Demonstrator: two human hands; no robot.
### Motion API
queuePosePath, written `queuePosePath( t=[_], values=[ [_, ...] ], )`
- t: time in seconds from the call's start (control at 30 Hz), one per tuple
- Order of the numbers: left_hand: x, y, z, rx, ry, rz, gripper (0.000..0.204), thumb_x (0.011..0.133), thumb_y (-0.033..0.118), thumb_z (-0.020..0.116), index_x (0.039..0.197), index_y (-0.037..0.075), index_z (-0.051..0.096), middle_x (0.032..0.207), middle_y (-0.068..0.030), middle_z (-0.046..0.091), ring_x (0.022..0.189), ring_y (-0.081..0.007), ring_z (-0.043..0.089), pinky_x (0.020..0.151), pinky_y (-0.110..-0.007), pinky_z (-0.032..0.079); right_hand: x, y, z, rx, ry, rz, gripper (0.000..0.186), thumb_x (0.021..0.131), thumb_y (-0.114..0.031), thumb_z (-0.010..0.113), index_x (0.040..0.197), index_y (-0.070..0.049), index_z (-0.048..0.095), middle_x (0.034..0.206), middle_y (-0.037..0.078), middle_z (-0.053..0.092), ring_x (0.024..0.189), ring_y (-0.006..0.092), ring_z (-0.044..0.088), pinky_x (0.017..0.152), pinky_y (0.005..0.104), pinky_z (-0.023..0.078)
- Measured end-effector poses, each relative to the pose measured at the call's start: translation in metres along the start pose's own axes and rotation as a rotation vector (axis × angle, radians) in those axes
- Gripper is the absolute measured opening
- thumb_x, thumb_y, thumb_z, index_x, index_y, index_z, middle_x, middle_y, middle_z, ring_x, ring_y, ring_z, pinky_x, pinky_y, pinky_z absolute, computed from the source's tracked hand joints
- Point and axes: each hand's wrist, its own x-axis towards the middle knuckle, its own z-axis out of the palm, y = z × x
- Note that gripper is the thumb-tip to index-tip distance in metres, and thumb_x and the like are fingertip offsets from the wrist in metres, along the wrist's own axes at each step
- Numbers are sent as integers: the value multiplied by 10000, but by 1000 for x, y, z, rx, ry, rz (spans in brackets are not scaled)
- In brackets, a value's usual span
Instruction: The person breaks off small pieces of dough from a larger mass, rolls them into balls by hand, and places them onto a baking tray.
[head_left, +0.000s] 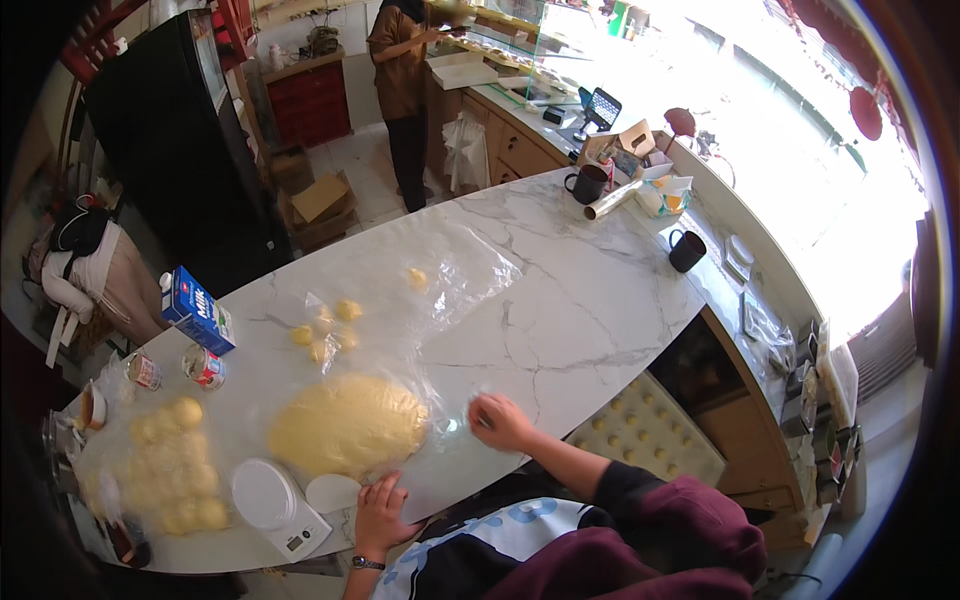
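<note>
A large, flattened oval of pale yellow dough (350,425) lies on the counter in front of me, with clear plastic film at its right side. My left hand (382,510) rests at the counter's near edge, fingers stretched out, beside a flat white rounded piece (332,494). My right hand (500,420) is closed above the counter, right of the dough; what its fingers hold, if anything, I cannot make out. A white kitchen scale (282,508) stands left of the rounded piece. Dough balls (185,465) sit in rows under plastic farther left.
Small dough lumps (347,310) lie on a plastic sheet (440,255). Along the left stand a blue milk carton (198,312) and two cans (204,366). Dark mugs (687,251) are at the right. Below the counter, a tray (655,425) holds small rounds. Two people are farther off.
</note>
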Motion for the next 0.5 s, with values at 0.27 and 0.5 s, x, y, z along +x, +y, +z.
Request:
queuePosePath(
  t=[0.27, 0.5],
  values=[
    [11, 5, 5, -25, 13, 9, 553, 581, 438, 822, 960, 144, 546, 1304, -61, 526, 1220, -233, 488, 1010, -427, 340, 44, 36, -43, -69, 297, 127, 122, 747, -51, 614, 831, -60, 527, 859, 120, 558, 822, 338, 552, 723, 403, 459],
    [5, -2, -2, -18, 31, -4, 560, 581, 434, 829, 970, 143, 550, 1311, -60, 522, 1220, -241, 485, 1011, -430, 344, -30, 26, -59, 73, 96, -72, 185, 737, -41, 679, 756, -78, 498, 780, 90, 543, 737, 281, 572, 664, 368, 466]
  ],
)
